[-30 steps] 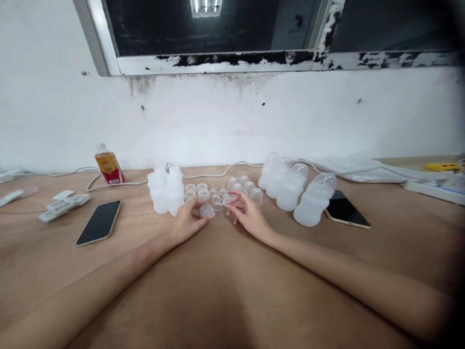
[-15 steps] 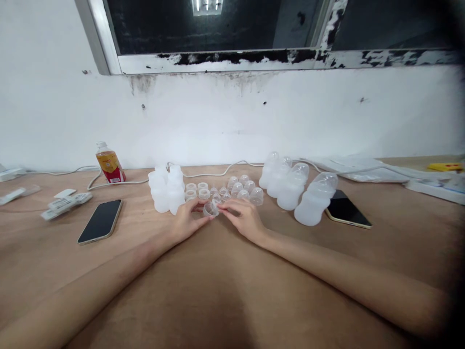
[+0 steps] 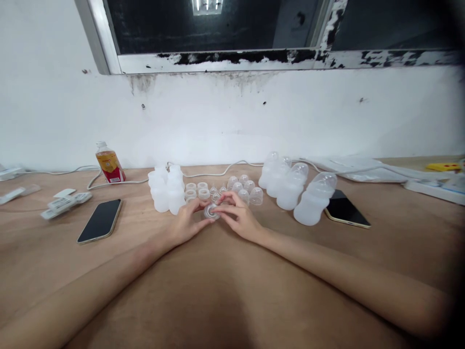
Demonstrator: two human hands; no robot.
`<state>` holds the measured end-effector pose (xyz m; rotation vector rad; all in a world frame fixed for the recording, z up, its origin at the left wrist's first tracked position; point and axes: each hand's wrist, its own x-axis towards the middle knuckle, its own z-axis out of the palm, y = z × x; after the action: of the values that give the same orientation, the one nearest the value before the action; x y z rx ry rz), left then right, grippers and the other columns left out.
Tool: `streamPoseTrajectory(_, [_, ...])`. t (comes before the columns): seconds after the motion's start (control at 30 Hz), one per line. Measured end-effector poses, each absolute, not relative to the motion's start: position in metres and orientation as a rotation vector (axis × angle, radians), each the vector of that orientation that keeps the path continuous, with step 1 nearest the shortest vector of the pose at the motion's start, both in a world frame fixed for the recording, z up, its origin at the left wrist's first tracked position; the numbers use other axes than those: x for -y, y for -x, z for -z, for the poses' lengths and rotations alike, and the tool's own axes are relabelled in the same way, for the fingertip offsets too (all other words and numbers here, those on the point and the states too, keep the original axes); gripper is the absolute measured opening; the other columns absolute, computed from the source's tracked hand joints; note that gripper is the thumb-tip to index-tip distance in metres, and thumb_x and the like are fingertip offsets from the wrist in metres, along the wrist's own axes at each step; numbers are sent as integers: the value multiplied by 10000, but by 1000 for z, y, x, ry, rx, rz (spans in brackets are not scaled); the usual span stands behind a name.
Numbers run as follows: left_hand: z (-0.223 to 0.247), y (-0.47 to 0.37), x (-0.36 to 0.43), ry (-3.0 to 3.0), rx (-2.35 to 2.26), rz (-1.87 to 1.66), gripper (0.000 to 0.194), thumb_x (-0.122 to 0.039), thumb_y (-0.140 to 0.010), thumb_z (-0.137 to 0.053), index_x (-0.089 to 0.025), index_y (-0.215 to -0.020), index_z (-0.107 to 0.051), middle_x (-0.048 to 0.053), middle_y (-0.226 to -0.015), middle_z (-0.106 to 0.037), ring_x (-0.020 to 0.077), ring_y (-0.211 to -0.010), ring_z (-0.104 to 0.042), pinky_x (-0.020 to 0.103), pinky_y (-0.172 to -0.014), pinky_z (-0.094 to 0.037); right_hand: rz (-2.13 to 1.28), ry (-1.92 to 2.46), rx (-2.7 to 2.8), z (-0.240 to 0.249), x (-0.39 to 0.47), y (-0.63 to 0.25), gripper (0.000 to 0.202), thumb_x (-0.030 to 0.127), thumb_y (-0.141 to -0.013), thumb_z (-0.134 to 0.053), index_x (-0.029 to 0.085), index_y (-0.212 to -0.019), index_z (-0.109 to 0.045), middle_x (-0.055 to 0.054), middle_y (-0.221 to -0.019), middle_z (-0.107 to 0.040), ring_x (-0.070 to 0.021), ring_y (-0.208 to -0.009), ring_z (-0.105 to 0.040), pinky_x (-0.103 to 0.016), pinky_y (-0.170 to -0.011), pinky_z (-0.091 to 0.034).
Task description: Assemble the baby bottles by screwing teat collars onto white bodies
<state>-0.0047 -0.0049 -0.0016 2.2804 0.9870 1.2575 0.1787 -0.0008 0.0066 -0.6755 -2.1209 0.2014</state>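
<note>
My left hand point(image 3: 189, 219) is closed around the side of a clear bottle collar ring point(image 3: 208, 213), just above the table. In the ring sits a clear bottle teat point(image 3: 212, 209), and the fingers of my right hand point(image 3: 238, 218) pinch at it; they hide part of it. Behind my hands stand more clear teats point(image 3: 215, 197), partly covered by my right fingers. Several collar rings point(image 3: 203, 193) are grouped to their left, and several domed clear caps point(image 3: 256, 196) to their right.
Uncapped white bottles point(image 3: 167, 191) stand at left. Capped bottles point(image 3: 308, 208) line the right, one beside a phone point(image 3: 347, 209). Farther left are another phone point(image 3: 100, 221), a drink bottle point(image 3: 110, 164) and small white packets point(image 3: 65, 205). A white cable point(image 3: 218, 173) runs along the wall.
My right hand has brought the teat over to the collar ring in my left hand, and its fingers now lie over the ring. My left hand has stayed nearly still.
</note>
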Motion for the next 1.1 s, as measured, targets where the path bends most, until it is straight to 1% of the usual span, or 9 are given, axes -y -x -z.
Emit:
streamPoseTrajectory(0.07, [-1,4,9,-2352,-974,-1243,303,-307,-692,-582,-181,-948,-480,63,-1040,-551,177,-974,-521,330,-846,-419,-336,729,2080,-7,0,-179,247,219,-791,-449,223,-1015,-552,-78,-1060,-466,-140,-874,-528,-313,-758,-440])
streamPoseTrajectory(0.13, [-5,3,12,-2443,-954,-1202,276,-296,-714,-558,-193,-955,-473,53,-1065,-541,167,-998,-502,319,-862,-400,-489,781,2083,-7,-1,-178,334,234,-784,-460,228,-1118,-470,-68,-1012,-521,-137,-816,-547,-311,-723,-458])
streamPoseTrajectory(0.2, [-7,2,14,-2518,-948,-1164,259,-286,-728,-539,-199,-962,-468,53,-1081,-524,168,-1025,-475,324,-880,-377,-626,822,2086,-6,-3,-178,337,247,-779,-465,214,-1115,-471,-49,-921,-583,-138,-772,-559,-308,-692,-467])
streamPoseTrajectory(0.27, [-7,1,14,-2540,-991,-1169,316,-306,-704,-564,-194,-979,-456,67,-1089,-501,186,-1037,-451,331,-866,-376,-689,862,2051,-6,-5,-177,278,262,-772,-476,194,-1036,-530,-43,-875,-606,-139,-744,-565,-299,-669,-471])
streamPoseTrajectory(0.33, [-6,0,12,-2499,-1081,-1178,339,-333,-705,-555,-179,-987,-446,75,-1028,-515,189,-970,-477,314,-793,-406,-688,875,2012,-6,-6,-176,237,279,-769,-480,184,-967,-568,-44,-871,-606,-135,-731,-565,-284,-649,-471])
streamPoseTrajectory(0.47, [-3,-2,9,-2433,-1174,-1045,195,-306,-812,-386,-174,-928,-471,33,-810,-569,140,-723,-531,263,-640,-415,-663,858,1997,-4,-7,-175,219,294,-777,-463,182,-921,-585,-42,-853,-588,-125,-711,-558,-265,-626,-470])
streamPoseTrajectory(0.67, [-1,-2,8,-2358,-1217,-994,163,-290,-810,-378,-193,-915,-455,7,-776,-610,131,-693,-565,232,-598,-411,-608,861,2017,-2,-6,-175,211,299,-776,-464,169,-901,-575,-43,-824,-578,-123,-699,-552,-257,-616,-466])
streamPoseTrajectory(0.87, [-2,-8,6,-2352,-1262,-1013,114,-261,-777,-409,-189,-843,-468,-9,-700,-600,114,-610,-545,215,-554,-395,-513,874,2046,-3,-5,-174,165,266,-784,-438,165,-859,-545,-44,-802,-573,-121,-683,-541,-236,-573,-448])
streamPoseTrajectory(1.1, [-6,-11,10,-2405,-1392,-949,98,-253,-748,-430,-199,-797,-496,-21,-670,-600,123,-593,-531,217,-513,-361,-379,936,2117,-3,-3,-174,70,184,-749,-434,168,-779,-495,-2,-663,-538,-94,-562,-487,-218,-532,-400])
